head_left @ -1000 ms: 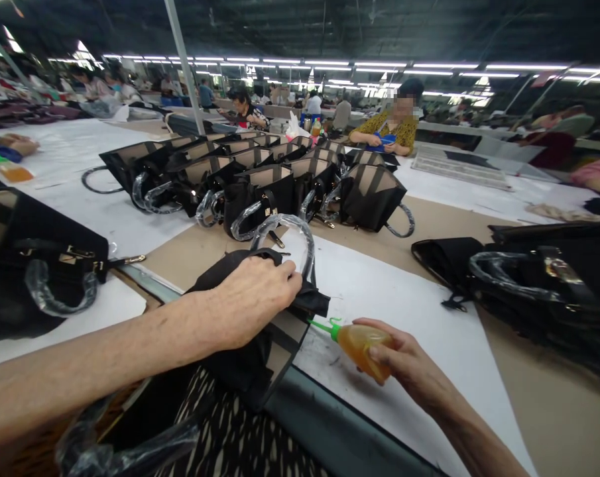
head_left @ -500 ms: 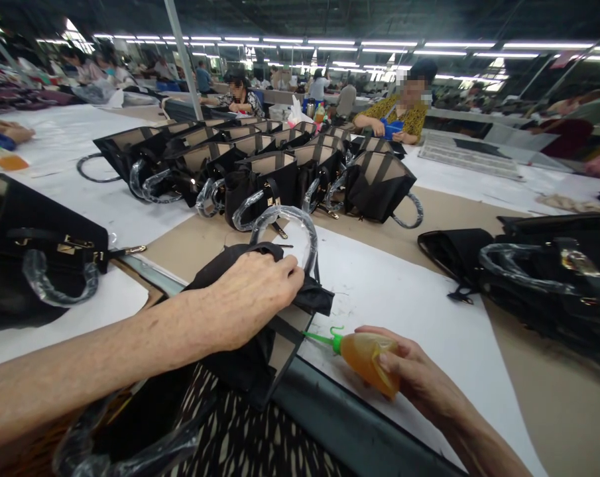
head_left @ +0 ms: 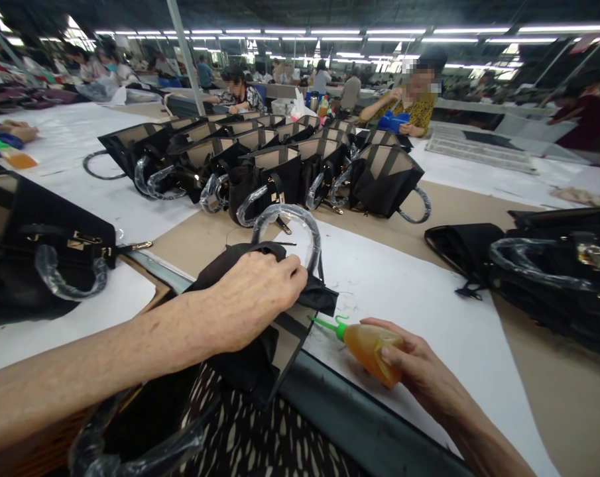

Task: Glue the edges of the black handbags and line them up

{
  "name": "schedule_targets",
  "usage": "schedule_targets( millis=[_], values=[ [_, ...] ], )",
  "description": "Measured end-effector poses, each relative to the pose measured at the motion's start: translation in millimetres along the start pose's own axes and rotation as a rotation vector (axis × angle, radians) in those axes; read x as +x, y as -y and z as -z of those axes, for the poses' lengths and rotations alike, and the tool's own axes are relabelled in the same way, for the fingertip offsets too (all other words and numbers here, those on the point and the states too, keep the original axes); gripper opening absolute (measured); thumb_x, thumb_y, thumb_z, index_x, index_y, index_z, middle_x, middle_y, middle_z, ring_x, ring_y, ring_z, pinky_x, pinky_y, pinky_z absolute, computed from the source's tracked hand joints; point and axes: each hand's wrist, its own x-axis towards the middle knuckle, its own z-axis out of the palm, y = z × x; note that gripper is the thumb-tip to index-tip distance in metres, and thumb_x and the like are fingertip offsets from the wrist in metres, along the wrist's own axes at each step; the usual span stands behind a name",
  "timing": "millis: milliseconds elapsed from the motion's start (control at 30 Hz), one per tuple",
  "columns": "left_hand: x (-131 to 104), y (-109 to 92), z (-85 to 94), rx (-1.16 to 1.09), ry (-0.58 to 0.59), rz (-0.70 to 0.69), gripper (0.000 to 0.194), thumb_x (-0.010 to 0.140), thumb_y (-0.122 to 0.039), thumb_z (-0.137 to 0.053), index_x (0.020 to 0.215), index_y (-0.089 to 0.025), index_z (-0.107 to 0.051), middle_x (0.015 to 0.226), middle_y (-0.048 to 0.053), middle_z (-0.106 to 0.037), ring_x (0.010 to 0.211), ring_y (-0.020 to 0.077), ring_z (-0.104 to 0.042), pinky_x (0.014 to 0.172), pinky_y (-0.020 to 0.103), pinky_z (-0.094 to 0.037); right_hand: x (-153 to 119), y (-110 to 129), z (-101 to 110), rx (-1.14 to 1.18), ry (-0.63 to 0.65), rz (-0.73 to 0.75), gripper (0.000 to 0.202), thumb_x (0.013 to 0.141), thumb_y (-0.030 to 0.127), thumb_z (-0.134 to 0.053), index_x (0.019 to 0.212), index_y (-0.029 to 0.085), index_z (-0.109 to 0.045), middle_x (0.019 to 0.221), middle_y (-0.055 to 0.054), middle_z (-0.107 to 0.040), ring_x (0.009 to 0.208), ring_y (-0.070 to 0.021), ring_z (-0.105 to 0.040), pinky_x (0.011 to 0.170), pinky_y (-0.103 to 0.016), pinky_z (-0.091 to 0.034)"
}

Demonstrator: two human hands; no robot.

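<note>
A black handbag (head_left: 247,371) lies at the table's near edge, its plastic-wrapped handle (head_left: 313,228) arching up behind. Across its top, my left hand (head_left: 260,291) is closed on the black fabric, fingers curled over the edge and partly hidden. In my right hand (head_left: 412,358) is a squeeze bottle (head_left: 372,348) of amber liquid with a green nozzle (head_left: 329,326). The nozzle points left, its tip at the bag's open edge; whether it touches I cannot tell.
Several black handbags (head_left: 270,165) stand in rows across the table. More lie at the left (head_left: 56,258) and right (head_left: 553,258). A person in a yellow patterned top (head_left: 421,112) works opposite. At far left is another person's hand (head_left: 24,130) beside a similar bottle (head_left: 18,159).
The view has shifted slightly, so the table items appear a little further right. The bottle's nozzle sits slightly higher along the bag's edge. Both hands keep their hold.
</note>
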Motion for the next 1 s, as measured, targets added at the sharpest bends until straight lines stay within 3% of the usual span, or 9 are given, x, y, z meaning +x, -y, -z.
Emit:
schedule_targets(
  millis=[233, 400, 500, 633, 833, 1000],
  values=[
    [-5.5, -6.4, 6.1, 0.0, 0.132, 0.028, 0.049, 0.057, -0.007, -0.055, 0.105, -0.012, -0.047, 0.102, 0.011, -0.055, 0.066, 0.0183, -0.054, 0.052, 0.03, -0.039, -8.8, -3.8, -3.2, 0.212, 0.029, -0.084, 0.056, 0.063, 0.042, -0.074, 0.111, 0.017, -0.058, 0.099, -0.009, -0.065, 0.078, -0.0239, -0.059, 0.065, -0.033, -0.046],
    [-10.5, -9.6, 4.2, -0.002, 0.145, 0.036, 0.053, 0.058, -0.008, -0.055, 0.109, -0.011, -0.046, 0.104, 0.013, -0.055, 0.067, 0.0188, -0.055, 0.054, 0.03, -0.041, -9.1, -6.7, -8.2, 0.27, 0.065, -0.102, 0.053, 0.063, 0.041, -0.076, 0.108, 0.018, -0.06, 0.098, -0.01, -0.066, 0.085, -0.0257, -0.06, 0.069, -0.033, -0.047],
    [-12.8, -12.3, 1.7, 0.012, 0.144, 0.026, 0.055, 0.057, -0.008, -0.054, 0.112, -0.01, -0.045, 0.105, 0.014, -0.055, 0.064, 0.0196, -0.055, 0.051, 0.032, -0.04, -12.0, -11.3, -9.7, 0.293, 0.083, -0.105, 0.05, 0.067, 0.039, -0.073, 0.11, 0.018, -0.058, 0.099, -0.01, -0.065, 0.078, -0.0239, -0.062, 0.055, -0.027, -0.047],
    [-16.4, -16.7, -0.5, 0.02, 0.151, 0.032, 0.054, 0.059, -0.008, -0.051, 0.113, -0.01, -0.046, 0.11, 0.015, -0.054, 0.063, 0.0192, -0.055, 0.049, 0.032, -0.04, -18.9, -16.0, -10.5, 0.308, 0.119, -0.096, 0.051, 0.071, 0.041, -0.07, 0.113, 0.016, -0.057, 0.092, -0.012, -0.064, 0.06, -0.0184, -0.06, 0.037, -0.018, -0.037],
    [-21.2, -20.7, -1.3, -0.003, 0.176, 0.062, 0.05, 0.062, -0.007, -0.049, 0.112, -0.012, -0.048, 0.11, 0.014, -0.055, 0.064, 0.0168, -0.055, 0.049, 0.029, -0.04, -21.0, -17.8, -17.3, 0.382, 0.057, -0.093, 0.047, 0.072, 0.042, -0.071, 0.109, 0.015, -0.059, 0.09, -0.012, -0.064, 0.06, -0.017, -0.06, 0.039, -0.017, -0.04],
    [-20.4, -20.7, -1.4, 0.013, 0.172, 0.066, 0.054, 0.061, -0.006, -0.049, 0.115, -0.012, -0.047, 0.111, 0.014, -0.055, 0.064, 0.0182, -0.056, 0.049, 0.03, -0.041, -23.6, -19.3, -26.1, 0.384, 0.086, -0.111, 0.05, 0.071, 0.043, -0.071, 0.11, 0.015, -0.059, 0.09, -0.013, -0.064, 0.06, -0.0173, -0.06, 0.038, -0.016, -0.038]
  ],
)
